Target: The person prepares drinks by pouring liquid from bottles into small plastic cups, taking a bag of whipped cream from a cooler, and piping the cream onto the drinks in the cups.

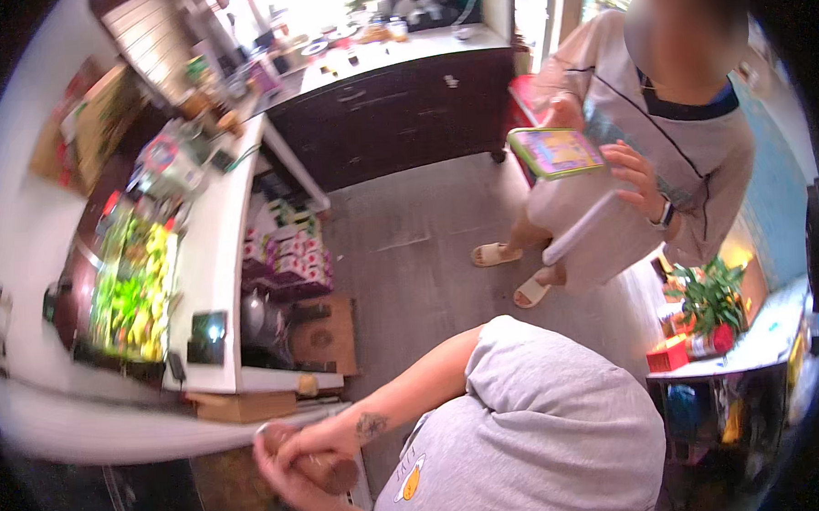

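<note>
My two hands meet at the lower left, in front of my grey T-shirt (541, 441) with its cartoon egg print. My right hand (325, 441), below a tattooed wrist, lies across my left hand (282, 473), which comes up from the bottom edge. Blur and overlapping fingers hide whether anything is held between the palms; a rounded brownish shape shows beneath the right hand. Just beyond the hands are a cardboard box (245, 406) and the corner of a white table (208, 274). A dark flat device (207, 337) rests on that table.
Another person holds a green-cased phone (556, 153) at the upper right. A lit planted tank (133, 288) stands left; purple-white cartons (296, 257) sit under the table. Behind runs a dark-fronted counter (390, 119). At right, a potted plant (713, 297) and red box (667, 355) stand on a surface.
</note>
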The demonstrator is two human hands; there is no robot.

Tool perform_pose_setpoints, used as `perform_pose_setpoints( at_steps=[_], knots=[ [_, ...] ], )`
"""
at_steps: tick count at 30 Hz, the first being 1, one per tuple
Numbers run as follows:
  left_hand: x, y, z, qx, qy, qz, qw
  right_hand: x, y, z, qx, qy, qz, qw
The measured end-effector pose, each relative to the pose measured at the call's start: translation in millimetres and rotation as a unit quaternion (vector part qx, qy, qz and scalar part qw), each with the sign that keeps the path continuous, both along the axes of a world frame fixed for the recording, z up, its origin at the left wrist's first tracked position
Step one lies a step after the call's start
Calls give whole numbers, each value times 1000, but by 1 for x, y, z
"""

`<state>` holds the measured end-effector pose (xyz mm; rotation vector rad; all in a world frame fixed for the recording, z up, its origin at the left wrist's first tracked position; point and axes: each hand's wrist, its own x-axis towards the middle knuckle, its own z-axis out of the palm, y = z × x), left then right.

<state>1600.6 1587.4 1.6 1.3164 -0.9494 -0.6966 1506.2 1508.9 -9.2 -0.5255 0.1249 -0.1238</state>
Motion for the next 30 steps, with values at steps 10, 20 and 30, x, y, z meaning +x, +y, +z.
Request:
perform_pose_setpoints(
  at_steps=[10, 20, 30],
  knots=[
    [-115, -237, -76, 201, 392, -360, 823, -146, -117, -75, -488, 420, -353, 679],
    [-221, -443, -30, -85, 0, -359, 929, -259, -315, 97, -669, 486, -453, 334],
    [-342, -593, -31, -71, -31, -573, 816, -390, -474, 91, -725, 470, -368, 342]
  ],
)
